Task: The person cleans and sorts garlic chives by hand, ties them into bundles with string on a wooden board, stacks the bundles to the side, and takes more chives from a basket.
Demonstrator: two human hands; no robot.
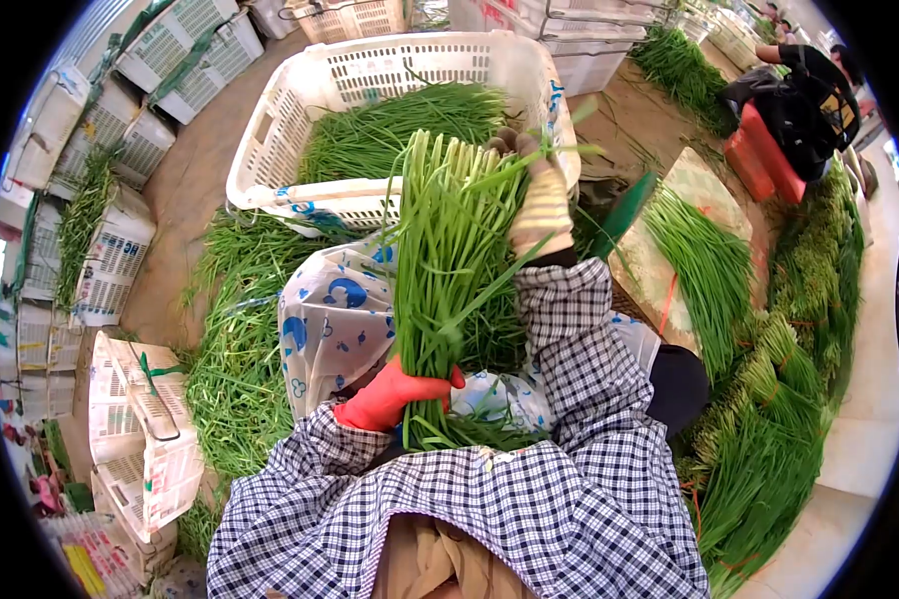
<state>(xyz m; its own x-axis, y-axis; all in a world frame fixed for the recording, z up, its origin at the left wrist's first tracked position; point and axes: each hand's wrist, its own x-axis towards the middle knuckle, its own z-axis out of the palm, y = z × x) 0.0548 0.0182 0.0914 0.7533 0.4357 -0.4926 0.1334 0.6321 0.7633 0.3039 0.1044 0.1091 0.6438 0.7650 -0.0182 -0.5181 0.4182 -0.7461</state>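
My left hand [398,393], in a red glove, is closed around the lower part of a thick bunch of garlic chives [444,250]. The bunch stands roughly upright over my lap, its pale stem ends at the top. My right hand [541,205], in a cream striped glove with dark fingertips, is at the upper right side of the bunch. Its fingers are curled around a few chive leaves [561,150] that stick out sideways; the fingertips are partly hidden. Just beyond the bunch, a white plastic crate [253,172] holds more chives laid flat.
Loose leaves [245,369] are heaped at my left. On the right, trimmed chives [704,265] lie on a board [691,185], with tied bundles [769,439] beside it. Crates [145,429] stand at left, and stacked crates [579,60] behind. A red stool [759,155] holds a black bag [804,110].
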